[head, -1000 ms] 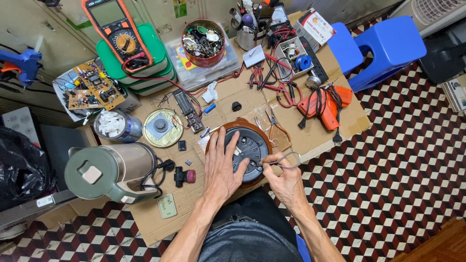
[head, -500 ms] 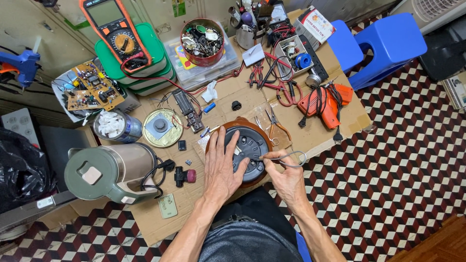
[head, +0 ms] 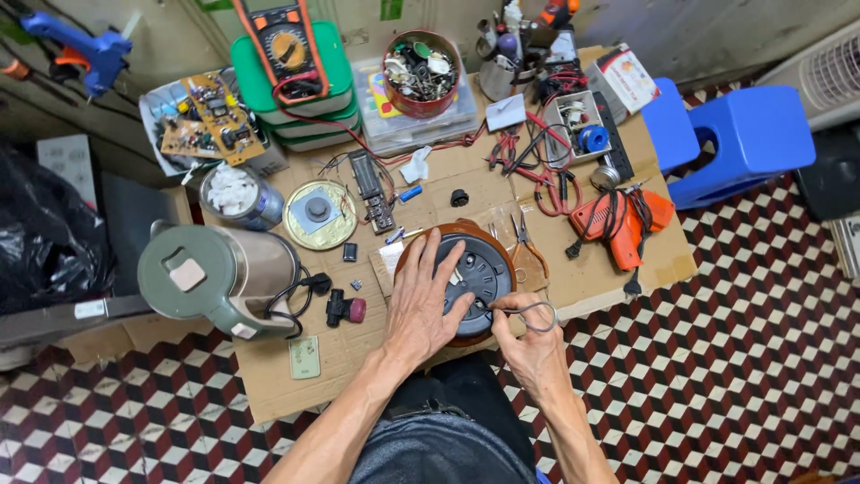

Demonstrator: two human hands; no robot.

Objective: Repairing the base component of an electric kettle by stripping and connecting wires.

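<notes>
A round brown and black appliance base [head: 488, 262] lies flat on the cardboard sheet [head: 591, 278] in front of me. My left hand [head: 421, 309] rests spread on its left half, fingers apart, pressing it down. My right hand [head: 528, 336] sits at its lower right edge, fingers pinched on a thin grey wire [head: 537, 314] that loops out to the right. Its inner end reaches onto the base near my left thumb. A pair of pliers [head: 522, 240] lies just right of the base.
A green and steel electric kettle [head: 215, 273] lies at the left, with a black plug [head: 345, 309] beside it. A multimeter [head: 288, 49] sits on green boxes at the back, near a red bowl of parts [head: 421, 72], an orange glue gun [head: 618, 224] and a blue stool [head: 743, 139].
My right hand has shifted slightly inward toward the base with the wire, and the wire loop now shows to its right. My left hand stays spread on the base.
</notes>
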